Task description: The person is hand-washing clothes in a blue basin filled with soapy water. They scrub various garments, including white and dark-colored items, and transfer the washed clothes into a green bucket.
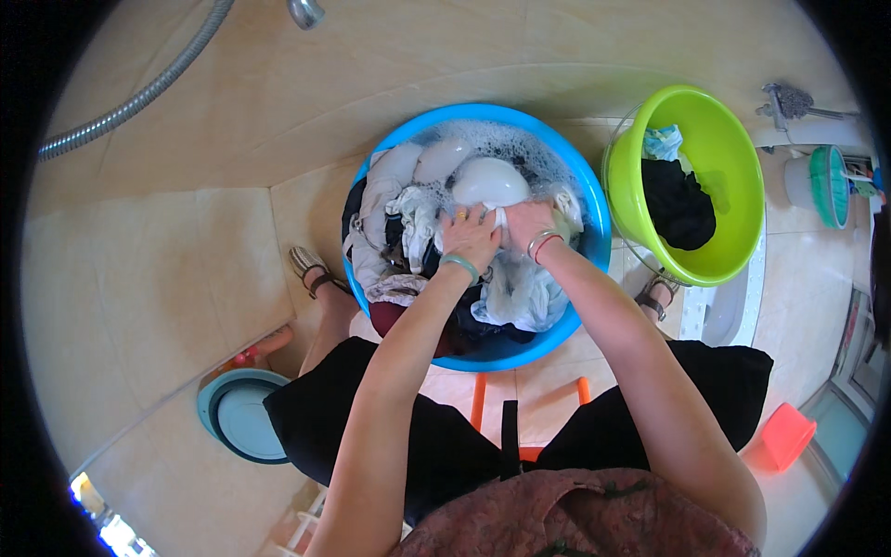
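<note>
A blue round basin (476, 112) of sudsy water and wet laundry stands between my feet. Inside it, a white wet garment (492, 182) bulges up in a smooth dome just beyond my hands. My left hand (471, 238), with a ring and a pale green bangle, grips a fold of this garment. My right hand (529, 226), wearing a silver bangle and a red cord, is closed on the same cloth close beside it; some of its fingers are hidden. Nearer me lies soaked white cloth (524, 295). Grey-white, black and dark red clothes fill the left side.
A lime-green bucket (750, 186) at the right holds black cloth (677, 204) and a light-blue piece (664, 142). Teal basins (223, 444) lie at left, a pink-red container (789, 434) at right. A metal shower hose (153, 88) hangs upper left.
</note>
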